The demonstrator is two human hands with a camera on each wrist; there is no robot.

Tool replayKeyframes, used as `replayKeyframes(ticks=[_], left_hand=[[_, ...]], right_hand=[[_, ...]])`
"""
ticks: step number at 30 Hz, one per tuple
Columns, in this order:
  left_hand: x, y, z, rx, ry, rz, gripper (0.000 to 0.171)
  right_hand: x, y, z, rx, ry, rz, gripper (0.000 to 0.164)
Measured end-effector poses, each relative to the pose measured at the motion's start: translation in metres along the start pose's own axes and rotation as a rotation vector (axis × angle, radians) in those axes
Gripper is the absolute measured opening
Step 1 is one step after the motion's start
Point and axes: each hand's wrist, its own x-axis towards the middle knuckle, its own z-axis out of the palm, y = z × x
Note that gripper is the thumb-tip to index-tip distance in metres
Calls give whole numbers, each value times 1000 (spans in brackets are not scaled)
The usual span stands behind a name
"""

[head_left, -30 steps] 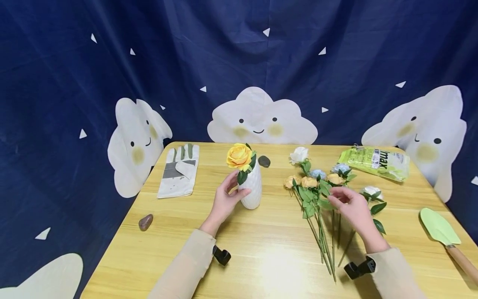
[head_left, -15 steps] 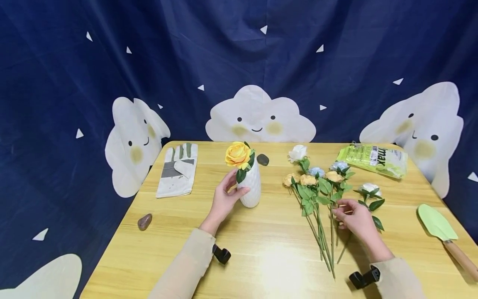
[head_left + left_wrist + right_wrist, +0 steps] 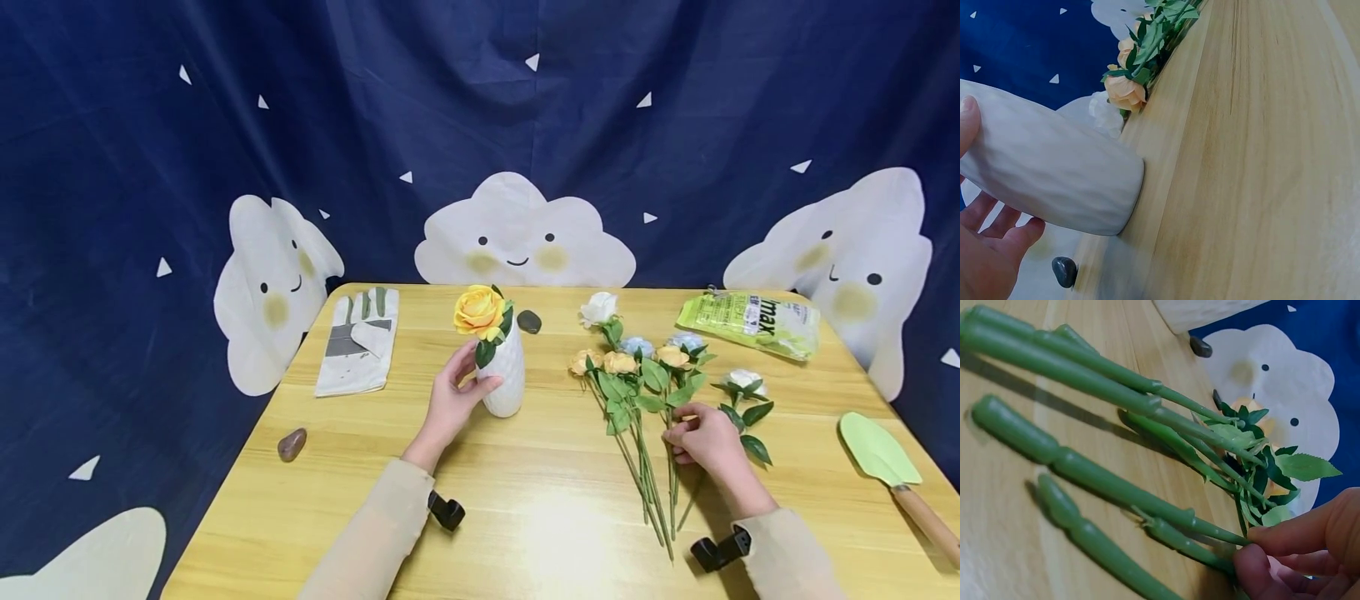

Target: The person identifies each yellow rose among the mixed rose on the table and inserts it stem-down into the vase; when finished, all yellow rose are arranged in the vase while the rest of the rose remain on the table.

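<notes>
My left hand (image 3: pixel 450 404) grips the side of a white textured vase (image 3: pixel 508 379), fingers behind and thumb in front. A yellow rose (image 3: pixel 478 312) with dark green leaves stands in the vase. To the right, artificial roses lie on the table with their stems toward me: peach ones (image 3: pixel 620 363), blue ones (image 3: pixel 637 347) and a white one (image 3: pixel 599 309). Over the right part of this bunch, my right hand (image 3: pixel 707 442) pinches a green rose stem (image 3: pixel 1122 494) between thumb and forefinger. Another white rose (image 3: pixel 745 382) lies just beyond that hand, its stem partly hidden.
A work glove (image 3: pixel 360 343) lies at the back left, with a brown stone (image 3: pixel 292 444) nearer me. Behind the vase is a dark stone (image 3: pixel 529 322). A yellow-green bag (image 3: pixel 750 323) lies at the back right, and a green trowel (image 3: pixel 876 448) on the right.
My right hand has moved down from the leaves to the stems, and its fingers have closed on one. The left hand stays on the vase.
</notes>
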Motion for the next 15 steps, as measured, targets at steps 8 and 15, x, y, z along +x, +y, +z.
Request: replayKeyframes(ticks=[8,15], left_hand=[[0,2,0,1,3,-19,57],[-1,2,0,3,2,-32,57]], right_hand=[[-6,-9,-10,29,38,-45,43],[-10,-16,-22,61,115,-132,40]])
